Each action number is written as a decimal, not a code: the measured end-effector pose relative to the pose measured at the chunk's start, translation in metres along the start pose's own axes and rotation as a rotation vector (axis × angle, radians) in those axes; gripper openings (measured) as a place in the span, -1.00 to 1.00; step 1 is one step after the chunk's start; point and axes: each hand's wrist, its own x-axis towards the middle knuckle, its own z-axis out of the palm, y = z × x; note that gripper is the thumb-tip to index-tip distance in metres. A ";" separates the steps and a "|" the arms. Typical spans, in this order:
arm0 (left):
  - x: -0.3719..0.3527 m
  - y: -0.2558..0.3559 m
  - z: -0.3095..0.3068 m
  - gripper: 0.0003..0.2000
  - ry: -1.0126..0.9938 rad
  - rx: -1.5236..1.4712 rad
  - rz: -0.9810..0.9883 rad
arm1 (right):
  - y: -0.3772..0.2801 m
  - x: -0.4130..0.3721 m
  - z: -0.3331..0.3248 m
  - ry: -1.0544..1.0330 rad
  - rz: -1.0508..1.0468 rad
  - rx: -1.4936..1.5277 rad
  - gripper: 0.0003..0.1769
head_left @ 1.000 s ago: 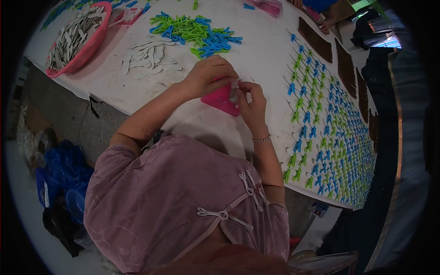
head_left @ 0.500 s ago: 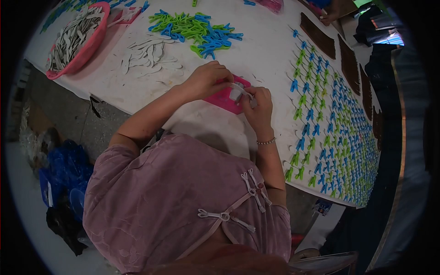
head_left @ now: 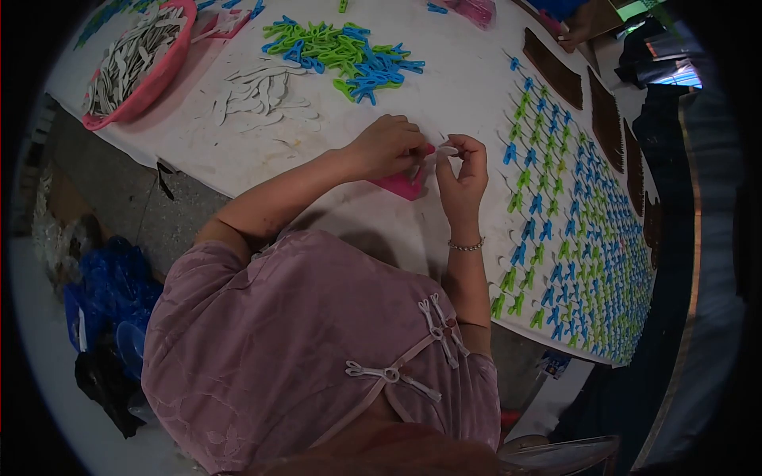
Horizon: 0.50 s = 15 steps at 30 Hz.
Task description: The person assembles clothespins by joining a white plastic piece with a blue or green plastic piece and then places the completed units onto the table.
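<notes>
My left hand [head_left: 389, 148] is closed, its fingers curled down over a small pink plastic holder [head_left: 399, 186] lying on the table. What its fingertips grip is hidden. My right hand [head_left: 463, 170] is beside it on the right, raised at the holder's far corner. Between its thumb and index finger it pinches a flat white strip [head_left: 448, 150] with a rounded end. Beyond my hands is a heap of green and blue clips [head_left: 341, 55]. To the left of that, loose white strips [head_left: 266, 95] are spread on the table.
A pink basin [head_left: 171, 75] full of white strips stands at the far left. Rows of blue and green clips [head_left: 575, 222] cover the right side. Brown toothed-edge pieces [head_left: 552, 67] lie along the right edge. Another person's hand [head_left: 577, 36] is at the top right.
My right hand has lifted slightly up and away from the holder with the white strip. My left hand has moved right and now covers most of the holder.
</notes>
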 end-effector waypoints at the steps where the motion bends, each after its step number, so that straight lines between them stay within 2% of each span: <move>1: -0.001 0.001 -0.001 -0.89 0.013 -0.030 -0.014 | 0.001 0.000 0.002 -0.018 0.059 0.083 -0.68; 3: -0.002 0.002 -0.005 -0.90 0.040 -0.073 -0.017 | 0.005 -0.004 0.005 -0.036 0.123 0.165 -0.64; 5: -0.005 0.002 -0.007 -0.91 0.068 -0.115 -0.024 | 0.010 -0.008 0.007 -0.149 0.199 0.212 -0.57; 8: -0.007 0.004 -0.012 -0.89 0.103 -0.093 -0.005 | 0.010 -0.011 0.014 -0.121 0.185 0.190 -0.62; 10: -0.005 0.013 -0.019 -0.84 0.289 -0.094 0.003 | 0.006 -0.008 0.016 -0.130 0.143 0.112 -0.64; 13: -0.006 0.022 -0.034 -0.78 0.243 -0.022 0.088 | 0.007 -0.009 0.021 -0.153 0.082 -0.025 -0.68; 15: -0.008 0.020 -0.038 -0.77 0.208 0.017 0.078 | 0.011 -0.011 0.022 -0.168 0.060 -0.083 -0.69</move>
